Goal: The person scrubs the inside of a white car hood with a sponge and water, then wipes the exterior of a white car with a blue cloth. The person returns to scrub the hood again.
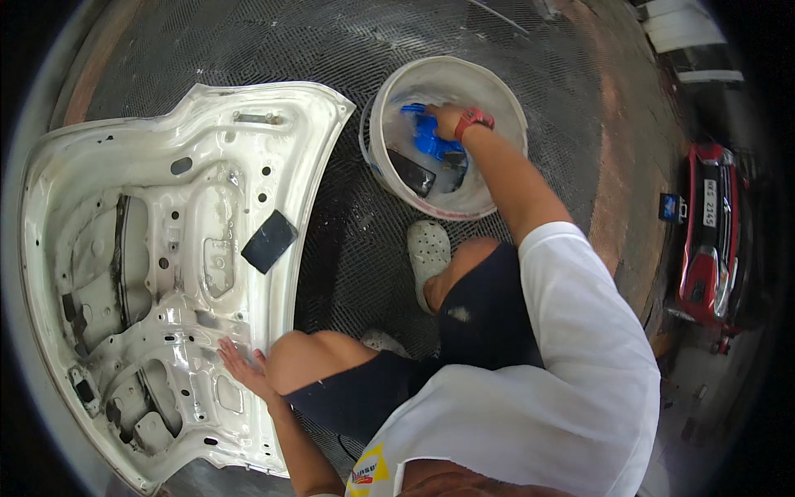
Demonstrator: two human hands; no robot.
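Observation:
A white car body panel (178, 327), wet and shaped like a tailgate, lies on its outer face at my left. My left hand (242, 366) rests on its near right part with fingers spread, holding nothing. Beyond my feet, my right hand (447, 121) reaches into a whitish bucket (502, 91). Its fingers curl over the top of a blue object (427, 137), perhaps a cloth or plastic piece; its exact kind is unclear. Cloudy water and a dark block (411, 172) are also inside the bucket. A dark rectangular sheet (269, 242) lies on the panel's right edge.
The wet, dark ribbed floor (331, 50) surrounds the panel and bucket. I squat beside them in pale clogs (429, 253). At the far right is the red rear of a car (704, 240). A small dark box (672, 208) stands beside it.

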